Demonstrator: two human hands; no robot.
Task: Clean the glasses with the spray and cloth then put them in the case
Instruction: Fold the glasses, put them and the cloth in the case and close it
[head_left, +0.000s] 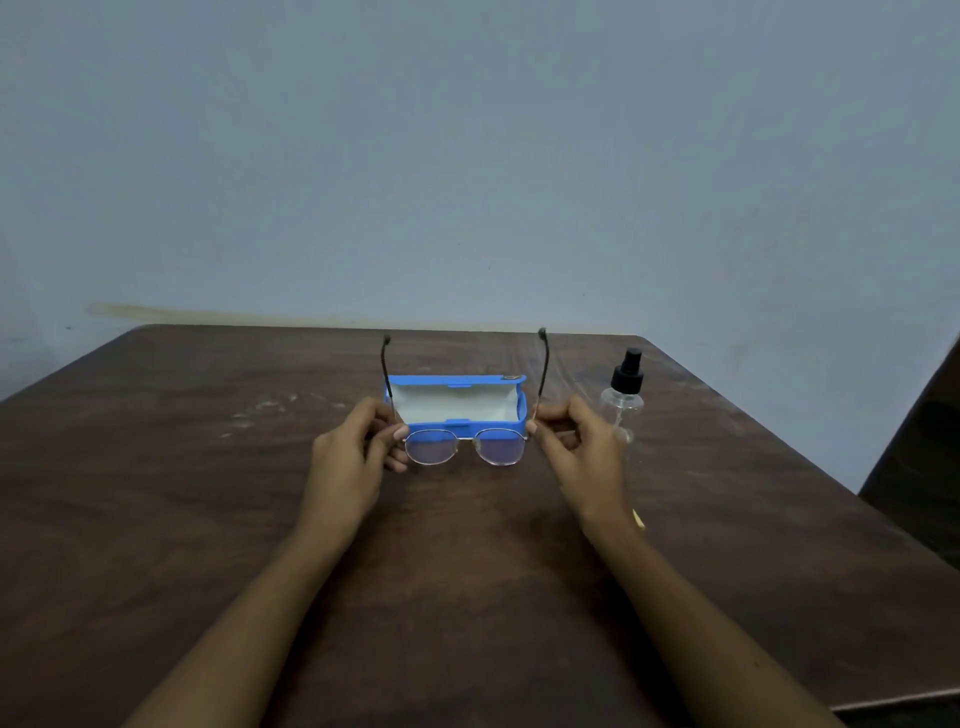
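Left hand (353, 457) and right hand (582, 447) pinch the thin metal-framed glasses (464, 446) by the temples, crosswise, parallel to the open blue plastic case (447, 381) just behind.

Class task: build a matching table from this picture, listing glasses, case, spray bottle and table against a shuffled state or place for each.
1 glasses
2 case
3 spray bottle
4 table

A blue, lid open
B pinched by left hand and right hand
C stands upright, right of the case
D brown, under everything

Pairs: 1-B, 2-A, 3-C, 4-D
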